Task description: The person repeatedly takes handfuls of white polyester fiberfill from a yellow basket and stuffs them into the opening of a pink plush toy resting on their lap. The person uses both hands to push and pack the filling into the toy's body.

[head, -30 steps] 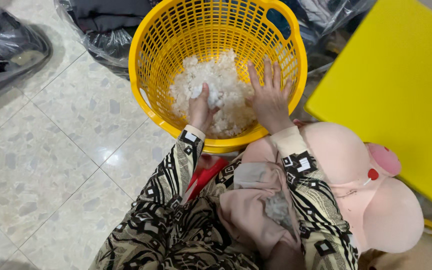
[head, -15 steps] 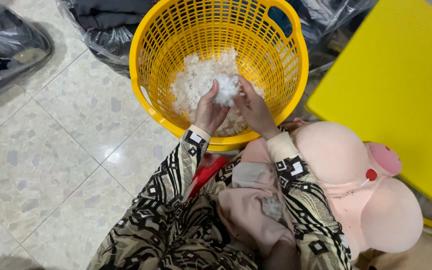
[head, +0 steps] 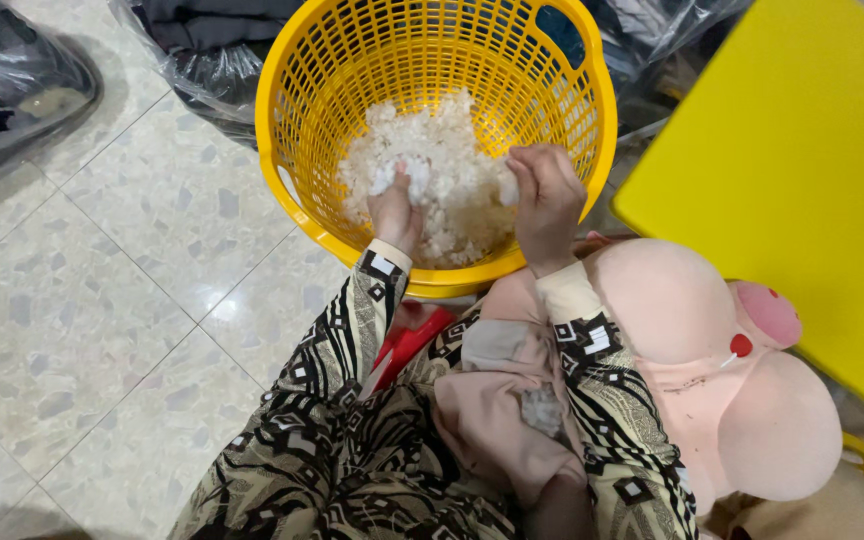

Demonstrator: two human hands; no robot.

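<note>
A yellow perforated plastic basket (head: 297,120) stands on the tiled floor and holds a heap of white fluffy stuffing (head: 442,150). Both hands reach into it. My left hand (head: 395,208) is closed on a tuft of the stuffing at the heap's near left side. Curled into a fist, my right hand (head: 546,198) clutches stuffing at the heap's right side. A pink plush toy (head: 692,350) with a half-filled fabric part lies on my lap under my right forearm. Both sleeves have a black and cream pattern.
A yellow table top (head: 802,180) fills the right side. Dark plastic bags (head: 12,80) lie at the upper left and behind the basket. A red object (head: 407,335) shows between my knees. Speckled floor tiles (head: 102,300) spread to the left.
My right hand went from flat and spread on the stuffing to a closed fist. Both hands have gathered tufts of stuffing and drawn slightly toward the basket's near rim.
</note>
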